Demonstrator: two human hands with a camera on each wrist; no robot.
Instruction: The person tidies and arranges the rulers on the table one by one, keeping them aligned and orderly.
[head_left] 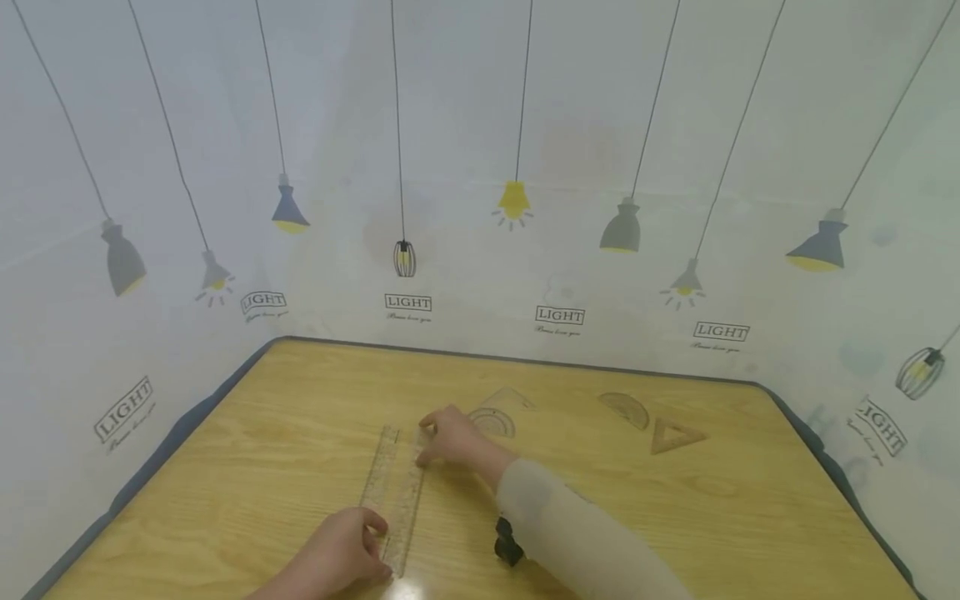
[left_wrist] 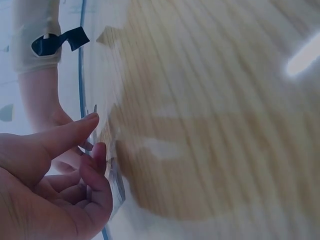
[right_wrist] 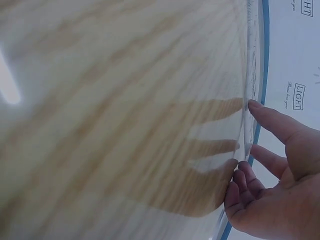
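Observation:
Two clear rulers lie side by side on the wooden table in the head view, a left ruler (head_left: 380,462) and a right ruler (head_left: 407,508). My left hand (head_left: 341,546) is at their near ends, its curled fingers and thumb holding the right ruler's lower part. The left ruler's near end is hidden by this hand. At the far end of the right ruler, my right hand (head_left: 457,437) grips its edge with thumb and fingertips. In the right wrist view the right hand (right_wrist: 280,170) has its fingertips against the clear ruler edge (right_wrist: 246,115).
Beyond the right hand lie a clear protractor (head_left: 495,422) and a clear set square (head_left: 517,398). Another protractor (head_left: 625,408) and a triangular set square (head_left: 675,436) lie farther right. Lamp-printed curtains (head_left: 465,283) surround the wooden table (head_left: 225,475).

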